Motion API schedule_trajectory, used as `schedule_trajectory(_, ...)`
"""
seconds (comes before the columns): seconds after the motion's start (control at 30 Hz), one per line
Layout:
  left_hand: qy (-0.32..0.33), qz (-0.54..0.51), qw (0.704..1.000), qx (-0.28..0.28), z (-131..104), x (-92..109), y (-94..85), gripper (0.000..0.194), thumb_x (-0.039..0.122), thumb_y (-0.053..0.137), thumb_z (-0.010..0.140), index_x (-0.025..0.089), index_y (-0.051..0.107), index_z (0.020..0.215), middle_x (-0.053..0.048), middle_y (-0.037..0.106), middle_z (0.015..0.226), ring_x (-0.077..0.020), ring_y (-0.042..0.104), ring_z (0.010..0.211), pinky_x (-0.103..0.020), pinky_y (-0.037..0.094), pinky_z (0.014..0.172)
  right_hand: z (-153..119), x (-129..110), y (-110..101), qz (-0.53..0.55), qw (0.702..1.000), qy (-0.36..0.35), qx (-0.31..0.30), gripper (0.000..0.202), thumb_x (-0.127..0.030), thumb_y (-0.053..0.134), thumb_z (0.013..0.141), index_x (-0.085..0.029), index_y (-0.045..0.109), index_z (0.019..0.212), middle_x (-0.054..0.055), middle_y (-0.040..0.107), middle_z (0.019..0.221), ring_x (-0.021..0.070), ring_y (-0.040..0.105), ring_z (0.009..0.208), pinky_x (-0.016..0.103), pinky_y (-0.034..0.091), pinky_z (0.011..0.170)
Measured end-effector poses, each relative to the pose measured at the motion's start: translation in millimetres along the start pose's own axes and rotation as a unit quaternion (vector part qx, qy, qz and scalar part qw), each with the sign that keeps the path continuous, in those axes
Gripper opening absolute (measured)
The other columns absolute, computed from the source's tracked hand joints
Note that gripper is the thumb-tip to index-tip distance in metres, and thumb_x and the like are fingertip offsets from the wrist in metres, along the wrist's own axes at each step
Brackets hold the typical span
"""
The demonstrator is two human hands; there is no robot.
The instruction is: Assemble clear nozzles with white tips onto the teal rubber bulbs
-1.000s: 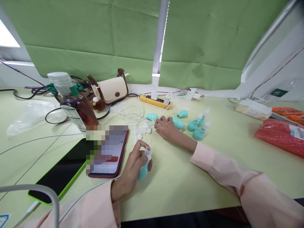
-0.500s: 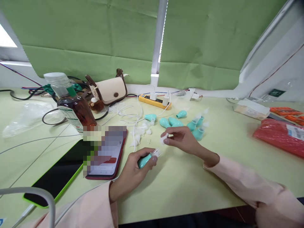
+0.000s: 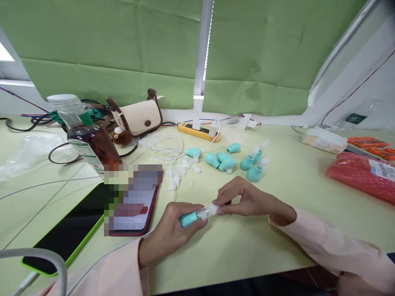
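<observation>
My left hand (image 3: 173, 226) is closed around a turquoise bulb aspirator (image 3: 188, 219), whose clear neck points to the right. Between the thumb and fingers of my right hand (image 3: 239, 198) is a translucent white silicone tip (image 3: 213, 209). The tip meets the end of the clear neck; how far it sits over it I cannot tell. Beyond my hands lie several loose turquoise bulbs (image 3: 226, 160). To their right, several aspirators with pale tips (image 3: 254, 173) stand upright. Small clear and white parts (image 3: 180, 170) lie scattered left of the bulbs.
Two phones, one black with a green edge (image 3: 70, 226) and one red-cased (image 3: 138, 197), lie left. Behind them are a bottle of dark liquid (image 3: 94, 144), a handbag (image 3: 138, 118) and a yellow power strip (image 3: 199, 132). A red plastic package (image 3: 361, 174) lies right.
My right hand has come down, bringing the white tip against the aspirator's clear neck; they were apart before. My left hand keeps its hold on the aspirator. The whole view has shifted slightly.
</observation>
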State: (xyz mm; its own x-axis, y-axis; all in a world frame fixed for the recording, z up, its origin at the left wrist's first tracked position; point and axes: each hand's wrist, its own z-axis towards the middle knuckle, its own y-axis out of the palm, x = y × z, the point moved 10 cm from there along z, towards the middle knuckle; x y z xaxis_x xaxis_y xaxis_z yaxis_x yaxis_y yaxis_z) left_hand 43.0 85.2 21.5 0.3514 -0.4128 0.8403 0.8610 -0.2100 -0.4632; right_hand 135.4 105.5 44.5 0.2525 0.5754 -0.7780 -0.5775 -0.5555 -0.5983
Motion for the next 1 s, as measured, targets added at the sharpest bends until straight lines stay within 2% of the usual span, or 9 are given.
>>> schedule_trajectory(0.07,0.024,0.017,1.0,-0.002,-2,4,2.1,0.014,0.025,0.059,0.072,0.019,0.067,0.081,-0.003,0.068,0.074,-0.0194,0.06,0.067,-0.025,0.045,0.058,-2,-3,4,-0.036,0.999,-0.01,-0.029,0.017,-0.027,0.06,0.072,-0.018,0.068,0.083,0.003,0.063,0.067,0.0093,0.052,0.053,0.021,0.039,0.045)
schedule_trajectory(0.17,0.044,0.04,0.997,-0.058,-2,10,12.2,0.015,0.024,0.053,0.077,0.018,0.066,0.08,-0.002,0.064,0.066,-0.0154,0.055,0.058,-0.023,0.041,0.053,-5,-4,11,-0.07,0.995,-0.013,-0.067,0.018,-0.029,0.057,0.075,-0.017,0.068,0.083,0.003,0.061,0.064,0.0084,0.049,0.052,0.02,0.038,0.046)
schedule_trajectory(0.27,0.062,0.067,0.99,-0.105,-2,16,18.6,0.019,0.023,0.046,0.081,0.017,0.064,0.084,-0.002,0.059,0.062,-0.0129,0.049,0.055,-0.023,0.038,0.053,-5,-4,15,-0.082,0.993,-0.013,-0.081,0.017,-0.028,0.056,0.075,-0.016,0.068,0.08,0.002,0.06,0.061,0.0075,0.047,0.05,0.02,0.038,0.047)
schedule_trajectory(0.37,0.08,0.097,0.985,-0.115,-3,18,19.9,0.02,0.022,0.044,0.082,0.016,0.062,0.083,-0.001,0.055,0.062,-0.0124,0.048,0.056,-0.023,0.036,0.054,-4,-2,18,-0.055,0.995,-0.004,-0.083,0.017,-0.027,0.058,0.074,-0.014,0.068,0.074,0.002,0.059,0.058,0.0065,0.046,0.048,0.019,0.038,0.046)
schedule_trajectory(0.53,0.097,0.1,0.986,-0.088,-4,16,14.7,0.018,0.021,0.045,0.082,0.014,0.061,0.082,-0.003,0.055,0.063,-0.0129,0.049,0.057,-0.023,0.037,0.054,-2,13,17,0.059,0.995,0.07,-0.042,0.019,-0.027,0.06,0.072,-0.01,0.066,0.074,0.003,0.061,0.059,0.0071,0.052,0.045,0.018,0.042,0.041)
schedule_trajectory(0.7,0.123,0.094,0.986,-0.057,-8,21,9.7,0.015,0.02,0.046,0.081,0.015,0.06,0.085,-0.002,0.053,0.061,-0.0124,0.047,0.054,-0.024,0.035,0.05,-5,23,21,0.196,0.974,0.112,0.001,0.009,-0.019,0.066,0.065,-0.011,0.067,0.069,0.004,0.062,0.063,0.01,0.058,0.05,0.02,0.049,0.045)
schedule_trajectory(0.8,0.117,0.088,0.988,-0.043,-10,19,8.5,0.015,0.02,0.048,0.08,0.015,0.06,0.087,-0.001,0.052,0.06,-0.012,0.046,0.054,-0.023,0.035,0.049,-9,30,25,0.263,0.957,0.121,0.028,0.008,-0.015,0.067,0.063,-0.011,0.067,0.07,0.004,0.063,0.067,0.01,0.059,0.051,0.021,0.051,0.047)
schedule_trajectory(1.0,0.127,0.075,0.988,-0.043,-10,21,9.4,0.014,0.017,0.049,0.079,0.014,0.06,0.087,-0.002,0.052,0.061,-0.012,0.046,0.055,-0.023,0.034,0.05,-9,32,28,0.327,0.937,0.119,0.031,0.008,-0.011,0.068,0.061,-0.011,0.067,0.069,0.003,0.062,0.067,0.0091,0.059,0.051,0.02,0.052,0.046)
